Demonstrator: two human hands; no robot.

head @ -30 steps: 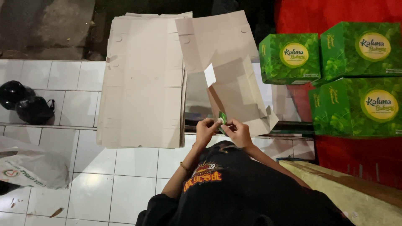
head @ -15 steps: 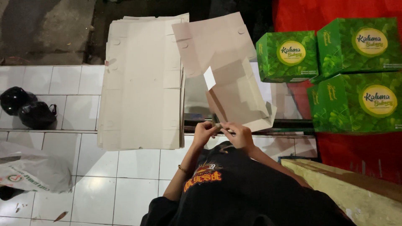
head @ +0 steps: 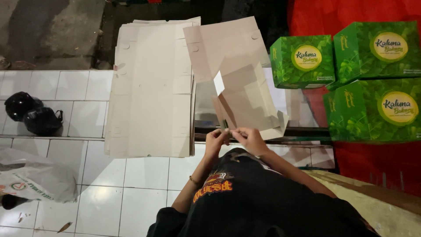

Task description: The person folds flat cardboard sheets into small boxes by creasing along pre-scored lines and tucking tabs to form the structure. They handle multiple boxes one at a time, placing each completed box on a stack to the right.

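A partly folded beige cardboard box blank [head: 245, 94] stands tilted in front of me, its inner side facing up. My left hand [head: 215, 141] and my right hand [head: 247, 135] meet at its near edge, both pinching a small flap there. A thin green strip of the box's outer side [head: 225, 124] shows just above my left fingers. My left wrist wears a thin bracelet [head: 193, 179]. My black shirt with an orange print fills the bottom of the view.
A stack of flat beige box blanks [head: 149, 87] lies to the left on the white tiled floor [head: 131, 175]. Three finished green boxes [head: 302, 61] sit on a red cloth [head: 377, 162] at right. Black bags [head: 30, 116] and a white plastic bag [head: 35, 180] lie far left.
My hands stay together at the box's near edge, with the fingers shifting slightly. The green flap that stood up between them is now mostly covered.
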